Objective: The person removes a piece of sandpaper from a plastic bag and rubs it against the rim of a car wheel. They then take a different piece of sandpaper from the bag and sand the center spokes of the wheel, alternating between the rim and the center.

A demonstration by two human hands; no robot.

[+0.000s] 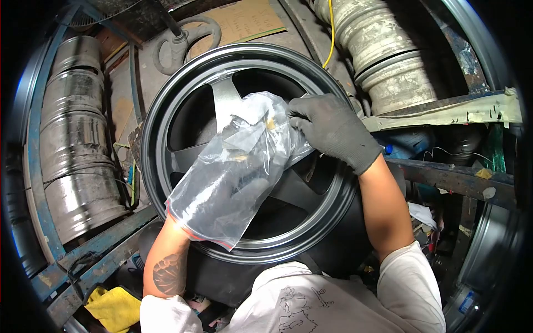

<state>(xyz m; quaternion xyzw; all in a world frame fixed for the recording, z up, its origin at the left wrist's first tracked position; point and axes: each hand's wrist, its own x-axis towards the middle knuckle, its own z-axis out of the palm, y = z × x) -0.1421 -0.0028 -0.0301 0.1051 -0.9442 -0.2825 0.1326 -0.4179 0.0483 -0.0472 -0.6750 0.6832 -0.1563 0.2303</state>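
Wheel [152,139] lies face up at centre, near rim against the person's front; likely keeps it within reach of both arms. Bag [208,202] is over the wheel's spokes, red-edged mouth near left, around the left forearm. Left hand [248,186] is inside it, blurred by the plastic; can't tell if it's gripping anything. Right hand [333,129], gloved, comes in from the right, fingers curled at the bag's far right end, looks like a pinch. Probably steadies the bag against the arm inside. Pale scraps [250,116] show through the far end.
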